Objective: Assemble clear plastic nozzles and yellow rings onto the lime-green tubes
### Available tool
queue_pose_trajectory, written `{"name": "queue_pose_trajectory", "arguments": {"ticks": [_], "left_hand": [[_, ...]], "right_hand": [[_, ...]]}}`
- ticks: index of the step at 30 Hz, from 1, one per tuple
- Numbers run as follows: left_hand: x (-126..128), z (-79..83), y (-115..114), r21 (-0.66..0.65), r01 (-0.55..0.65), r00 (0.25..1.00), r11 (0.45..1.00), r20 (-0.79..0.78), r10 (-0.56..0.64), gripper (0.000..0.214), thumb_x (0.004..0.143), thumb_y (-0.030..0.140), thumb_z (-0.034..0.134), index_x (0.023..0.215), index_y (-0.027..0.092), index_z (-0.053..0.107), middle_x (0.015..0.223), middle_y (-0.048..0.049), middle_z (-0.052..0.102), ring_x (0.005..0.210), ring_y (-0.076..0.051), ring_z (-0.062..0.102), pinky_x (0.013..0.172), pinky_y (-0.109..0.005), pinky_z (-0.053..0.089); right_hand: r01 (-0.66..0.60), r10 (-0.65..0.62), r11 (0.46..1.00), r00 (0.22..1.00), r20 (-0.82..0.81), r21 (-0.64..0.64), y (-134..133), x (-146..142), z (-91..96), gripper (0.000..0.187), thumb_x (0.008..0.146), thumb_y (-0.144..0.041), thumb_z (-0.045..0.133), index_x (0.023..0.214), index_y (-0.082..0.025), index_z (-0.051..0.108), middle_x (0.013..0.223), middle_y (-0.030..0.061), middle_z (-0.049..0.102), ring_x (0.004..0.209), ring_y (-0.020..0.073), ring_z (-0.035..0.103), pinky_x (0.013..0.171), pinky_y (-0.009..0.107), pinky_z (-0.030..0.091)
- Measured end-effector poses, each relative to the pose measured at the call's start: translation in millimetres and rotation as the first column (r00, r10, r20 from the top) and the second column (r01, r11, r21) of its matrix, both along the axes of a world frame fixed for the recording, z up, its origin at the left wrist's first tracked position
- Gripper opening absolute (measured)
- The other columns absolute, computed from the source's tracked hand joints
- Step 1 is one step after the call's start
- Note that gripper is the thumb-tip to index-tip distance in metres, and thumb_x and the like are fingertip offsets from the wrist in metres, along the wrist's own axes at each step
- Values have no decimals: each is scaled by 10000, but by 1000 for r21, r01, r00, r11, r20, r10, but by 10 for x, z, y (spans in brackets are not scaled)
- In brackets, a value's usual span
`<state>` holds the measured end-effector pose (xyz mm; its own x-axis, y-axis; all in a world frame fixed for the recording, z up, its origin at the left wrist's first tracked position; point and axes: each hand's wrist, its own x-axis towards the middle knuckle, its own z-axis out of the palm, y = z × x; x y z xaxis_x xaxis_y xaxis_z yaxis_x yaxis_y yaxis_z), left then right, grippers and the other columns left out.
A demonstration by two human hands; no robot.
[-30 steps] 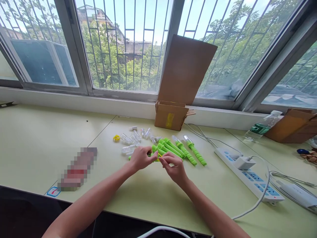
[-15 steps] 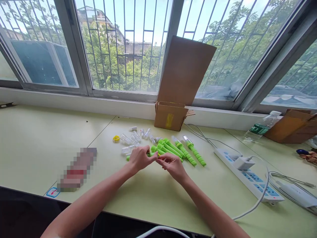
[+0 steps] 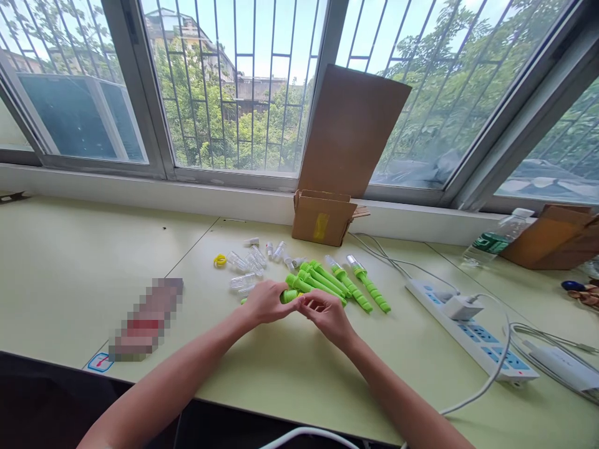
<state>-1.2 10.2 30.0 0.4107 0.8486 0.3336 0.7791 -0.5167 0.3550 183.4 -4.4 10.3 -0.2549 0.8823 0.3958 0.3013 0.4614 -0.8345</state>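
Observation:
My left hand is closed around a green plastic tube with a ribbed, screw-like end. At that end shows a bit of a yellow ring, which the fingertips of my right hand pinch. Both hands meet just above the table. Right behind them lie several more green tubes side by side. Two green sticks with clear caps rest to their right. Beyond my left hand are scattered clear plastic caps, and a small pile of yellow rings lies left of them.
A cardboard box stands against the window sill. On the right are a power strip with white cables, a water bottle and another carton. A blurred-out object lies on the left, near the table's front edge.
My left hand has shifted slightly downward and more of the green tube's ribbed end shows now. My right hand stays at the yellow ring. Nothing else on the table has moved.

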Motion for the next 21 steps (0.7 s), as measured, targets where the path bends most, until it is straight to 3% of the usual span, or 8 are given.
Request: {"name": "queue_pose_trajectory", "arguments": {"ticks": [5,12,21], "left_hand": [[1,-26,23,-23,3,1000,1000,10,-3,538,881,603,354,610,173,529,482,9,447,438,-107,368,484,-251,197],[28,-6,-13,-31,36,998,999,51,-34,507,911,532,329,651,169,569,511,1,498,466,-107,426,496,-239,223],[39,-28,-13,-20,47,998,999,45,-47,502,904,531,344,672,174,609,544,-16,555,495,-124,471,513,-238,257]], "right_hand": [[9,-9,1000,1000,-23,7,-11,-19,-19,259,775,-418,708,886,-186,741,753,51,653,565,125,552,506,255,465],[-195,136,952,960,-244,-237,-60,-16,121,268,808,-434,660,836,-175,725,598,2,590,505,129,553,509,279,491],[-13,4,998,989,-148,-58,-42,-48,20,260,830,-398,643,712,-173,699,641,20,575,522,122,541,474,254,430]]}}
